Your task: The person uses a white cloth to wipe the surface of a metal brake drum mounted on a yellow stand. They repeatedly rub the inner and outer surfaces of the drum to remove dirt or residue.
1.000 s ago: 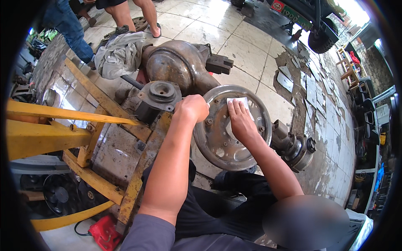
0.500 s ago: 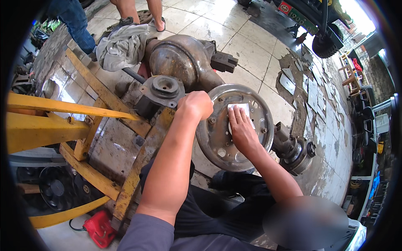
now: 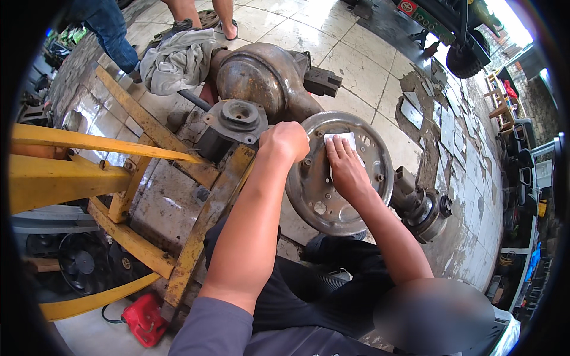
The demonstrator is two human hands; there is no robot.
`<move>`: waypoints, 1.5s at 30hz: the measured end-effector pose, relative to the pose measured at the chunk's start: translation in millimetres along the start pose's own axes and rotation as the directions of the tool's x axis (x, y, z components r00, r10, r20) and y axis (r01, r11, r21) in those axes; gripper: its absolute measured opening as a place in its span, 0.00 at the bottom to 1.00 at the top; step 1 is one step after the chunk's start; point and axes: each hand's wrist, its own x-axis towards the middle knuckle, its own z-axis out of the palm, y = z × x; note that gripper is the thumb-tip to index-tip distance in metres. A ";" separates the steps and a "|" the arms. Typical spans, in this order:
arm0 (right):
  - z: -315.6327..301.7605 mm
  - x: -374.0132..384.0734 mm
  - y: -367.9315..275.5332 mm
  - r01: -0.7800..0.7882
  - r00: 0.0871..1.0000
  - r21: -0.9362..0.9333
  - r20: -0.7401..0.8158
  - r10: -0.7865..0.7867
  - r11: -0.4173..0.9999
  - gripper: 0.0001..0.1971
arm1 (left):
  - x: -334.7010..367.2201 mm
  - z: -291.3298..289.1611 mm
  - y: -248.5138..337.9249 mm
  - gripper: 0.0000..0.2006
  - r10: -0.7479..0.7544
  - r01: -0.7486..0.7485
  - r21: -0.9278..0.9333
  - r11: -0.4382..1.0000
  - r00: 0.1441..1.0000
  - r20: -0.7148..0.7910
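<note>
A round, worn metal brake plate (image 3: pixel 321 222), with holes and several studs, stands tilted in front of me. My left hand (image 3: pixel 285 142) is closed on its upper-left rim; the fingertips are hidden. My right hand (image 3: pixel 349 172) lies flat on the plate's face, fingers stretched out, pressing a thin white sheet (image 3: pixel 347 140) against it. Most of the sheet is covered by the hand, and its material cannot be made out. Behind the plate is a bulky, rust-stained axle housing (image 3: pixel 252 77).
A yellow metal stand (image 3: pixel 71 178) fills the left, beside a black round mount (image 3: pixel 237 118). A grey rag (image 3: pixel 178 62) hangs at the far left, near another person's legs (image 3: pixel 110 35). A metal hub (image 3: pixel 426 213) stands at right, near broken floor tiles (image 3: pixel 442 121). A red can (image 3: pixel 144 320) lies lower left.
The view has shifted slightly, so the scene sits a little further right. My left hand keeps its grip on the rim. The right hand stays flat over the white sheet on the plate.
</note>
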 end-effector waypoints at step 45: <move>1.1 -22.6 -22.7 0.132 0.991 0.065 0.017 -0.134 0.989 0.30 | 3.7 -0.5 -2.5 0.21 0.002 -0.002 0.003 1.000 1.000 0.022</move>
